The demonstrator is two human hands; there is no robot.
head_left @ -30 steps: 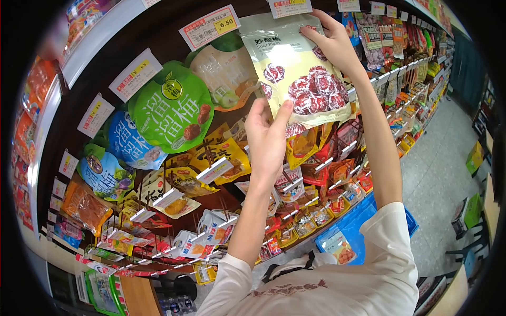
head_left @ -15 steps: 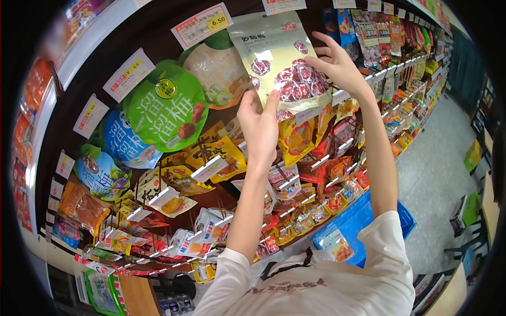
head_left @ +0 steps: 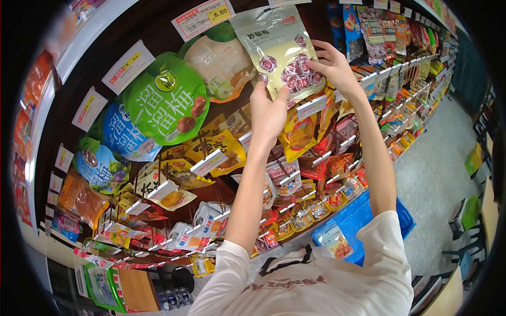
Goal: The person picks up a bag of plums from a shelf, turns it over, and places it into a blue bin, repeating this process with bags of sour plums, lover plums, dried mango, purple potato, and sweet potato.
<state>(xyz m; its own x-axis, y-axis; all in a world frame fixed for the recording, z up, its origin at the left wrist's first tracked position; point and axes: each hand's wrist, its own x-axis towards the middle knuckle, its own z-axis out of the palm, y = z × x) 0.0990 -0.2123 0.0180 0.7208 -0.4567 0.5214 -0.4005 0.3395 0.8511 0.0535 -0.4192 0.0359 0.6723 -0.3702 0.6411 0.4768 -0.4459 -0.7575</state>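
A pale yellow-green sour plum bag (head_left: pixel 276 45) with red plums printed on it hangs high on the snack rack. My left hand (head_left: pixel 267 113) grips its lower left corner from below. Over on its right edge, my right hand (head_left: pixel 332 66) presses the printed plums with spread fingers. A round green plum bag (head_left: pixel 168 100) hangs to the left, and a pale bag (head_left: pixel 221 58) sits just behind the held one. Yellow snack bags (head_left: pixel 300 131) hang right below my hands.
Pegs with price tags (head_left: pixel 203 18) and several snack bags fill the dark rack down to knee height. A blue crate (head_left: pixel 358 221) holding a snack packet stands on the grey floor by my right side. The aisle runs away to the right, with chairs (head_left: pixel 469 226) at its edge.
The sour plum bag has gone up and back toward the rack. My right hand slid from the bag's top edge down to its right side, and my left hand rose with it.
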